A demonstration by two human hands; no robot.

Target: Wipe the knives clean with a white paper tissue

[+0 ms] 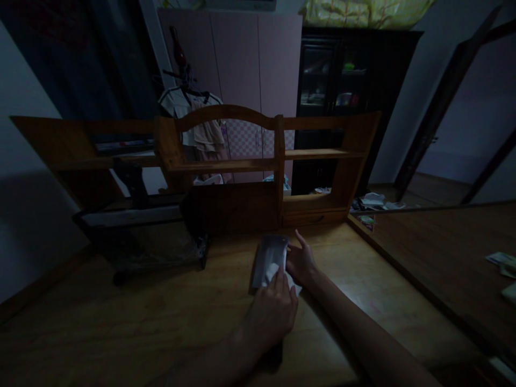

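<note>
Dull grey metal on the cleaver (271,252), a broad, flat, near-rectangular blade with soft streaks of sheen and a tiny hole by its far right corner. It's lying on the bench (181,317), around the middle from left to right, and the bench is yellowish wood with visible grain and a glossy patch off to the right. Long axis runs pretty much near to far: blade end pointing far toward the wooden shelf unit (226,165), dark handle (274,355) pointing near, partly hidden under the left arm. There's a crumpled white wipe (271,273) on the blade, soft-looking, can't tell if it's paper or cloth. As for the hands, the left hand (276,306) has its fingers laid forward over the wipe and blade; can't tell if they're closed on it. Right hand (301,262) is open at the blade's right edge, thumb sticking up and away from the fingers. The shelf unit is brown wood with a curved, arched top rail, and left of the cleaver sits a bulky dark-edged case (155,242) with shiny, wrinkled clear plastic along its lower front.
</note>
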